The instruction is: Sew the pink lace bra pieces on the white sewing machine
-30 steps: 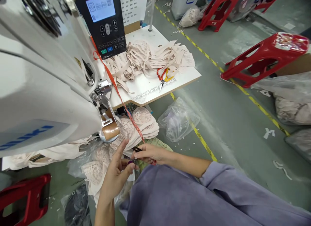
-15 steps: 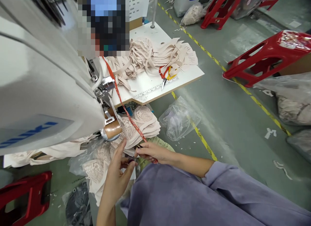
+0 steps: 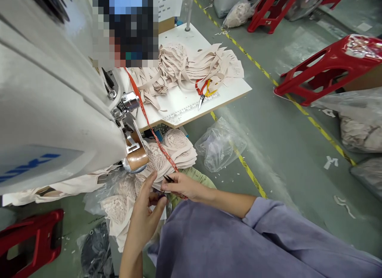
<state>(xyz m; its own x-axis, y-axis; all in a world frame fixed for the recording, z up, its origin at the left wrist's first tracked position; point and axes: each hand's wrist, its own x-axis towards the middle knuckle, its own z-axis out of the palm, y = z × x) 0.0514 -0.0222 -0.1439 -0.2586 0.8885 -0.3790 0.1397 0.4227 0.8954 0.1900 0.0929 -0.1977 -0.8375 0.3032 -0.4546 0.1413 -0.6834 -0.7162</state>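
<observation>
Right hand (image 3: 182, 186) pinches small dark snips (image 3: 168, 178) and a red cord (image 3: 155, 136), just below the sewing machine (image 3: 53, 110) head. Left hand (image 3: 143, 214), fingers partly spread, touches a tiny item I cannot identify, beside the lace pieces (image 3: 176, 150) stacked under the machine. Open floor (image 3: 283, 150) lies right of the machine.

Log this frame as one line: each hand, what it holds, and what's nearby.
left hand: raised, fingers spread, beside right | right hand: pinching dark snips, red cord | nearby: lace pieces, sewing machine
</observation>
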